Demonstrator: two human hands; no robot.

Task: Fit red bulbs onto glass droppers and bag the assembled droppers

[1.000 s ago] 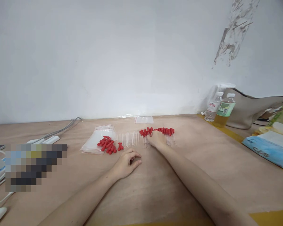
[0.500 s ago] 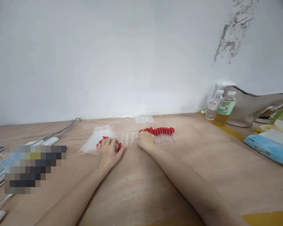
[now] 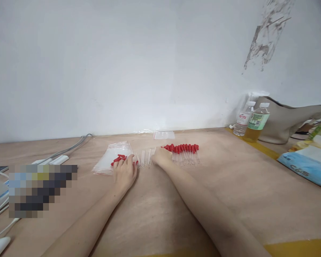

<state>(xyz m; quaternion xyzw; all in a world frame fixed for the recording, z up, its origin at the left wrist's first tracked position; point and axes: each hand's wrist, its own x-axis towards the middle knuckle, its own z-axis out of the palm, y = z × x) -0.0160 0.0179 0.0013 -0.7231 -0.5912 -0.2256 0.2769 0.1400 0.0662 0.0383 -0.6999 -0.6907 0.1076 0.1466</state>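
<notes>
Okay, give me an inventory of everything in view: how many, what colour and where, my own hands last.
Table: one, tan, across the bottom
Wall: one, white, behind
Bags: stack, clear, left of centre
Loose bulbs: several, red, at the bags
Bare tubes: many, clear, centre
Red-bulbed tubes: many, red and clear, right of centre
Packet: one, clear, near the wall
Bottles: two, one clear, one yellow-filled, back right
Grey bag: one, grey, beside bottles
Pack: one, blue, right
Cables: several, grey and white, left
Pixelated patch: contents hidden, left
Left hand: one, bare, over the bulbs
Right hand: one, bare, at the tubes
</notes>
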